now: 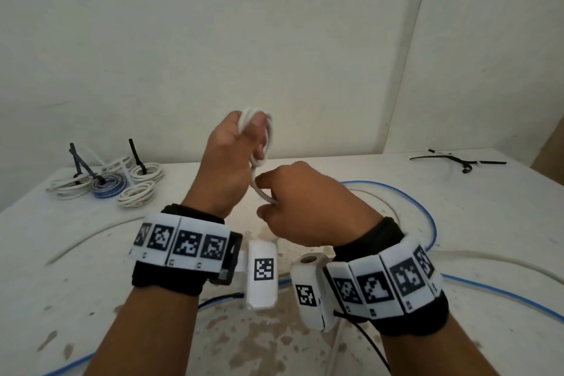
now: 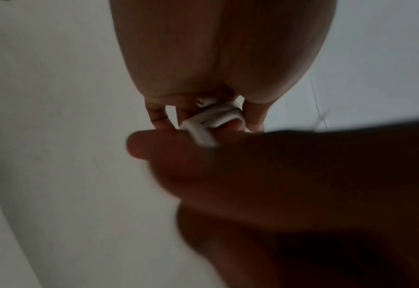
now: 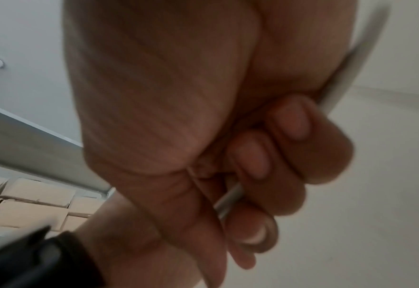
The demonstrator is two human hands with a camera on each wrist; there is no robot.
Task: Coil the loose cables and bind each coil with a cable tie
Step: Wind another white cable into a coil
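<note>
A white cable (image 1: 258, 143) is held up at the middle of the frame, looped in a small coil around the fingers of the left hand (image 1: 227, 162), which grips it. A strand runs down into the right hand (image 1: 308, 204), whose fingers curl around it. At left on the counter (image 1: 457, 223) lie tied coils (image 1: 106, 183); a blue cable (image 1: 406, 198) trails at right, loose cable ties (image 1: 457, 160) at upper right.
</note>
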